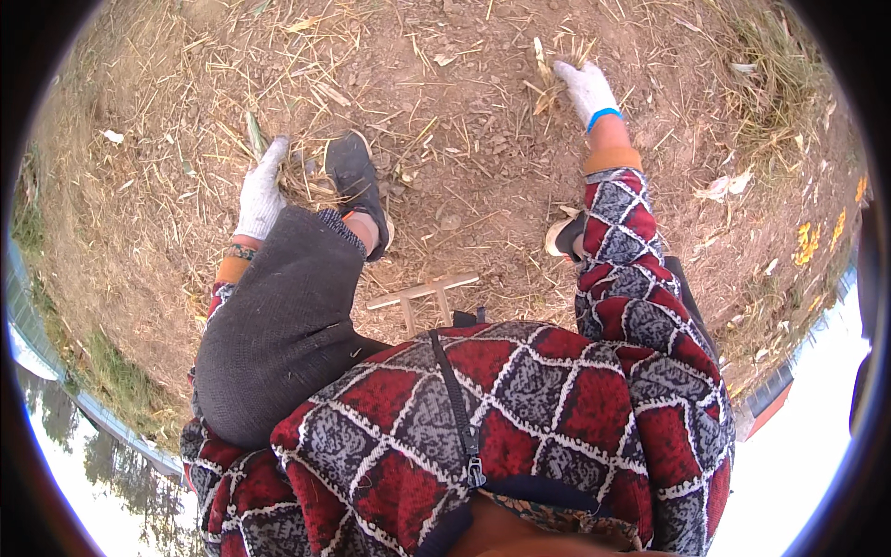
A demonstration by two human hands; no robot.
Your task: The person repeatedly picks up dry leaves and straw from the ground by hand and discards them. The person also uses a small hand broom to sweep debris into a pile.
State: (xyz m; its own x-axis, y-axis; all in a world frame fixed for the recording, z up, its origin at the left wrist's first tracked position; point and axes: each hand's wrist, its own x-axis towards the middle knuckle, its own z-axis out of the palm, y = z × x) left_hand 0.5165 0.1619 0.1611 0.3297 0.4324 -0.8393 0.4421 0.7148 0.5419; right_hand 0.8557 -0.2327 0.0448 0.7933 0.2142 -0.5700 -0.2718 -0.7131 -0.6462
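Observation:
I sit low over bare soil scattered with dry straw. My left hand (263, 191), in a white knit glove, is closed around a bunch of dry stalks and husk pieces (256, 136) beside my dark shoe (351, 170). Farther out on the right, my right hand (586, 87), in a white glove with a blue cuff, grips another clump of dry straw and husk (550, 83) close to the ground. Its fingertips are partly hidden by the straw. A wooden frame (424, 291), perhaps part of a low stool, shows just in front of my body.
Loose straw (320, 90) covers much of the soil. A grass heap (779, 76) lies at the upper right, with pale husks (724, 186) below it. Yellow-orange pieces (807, 244) lie at the far right. My other shoe (567, 233) is beside my right sleeve.

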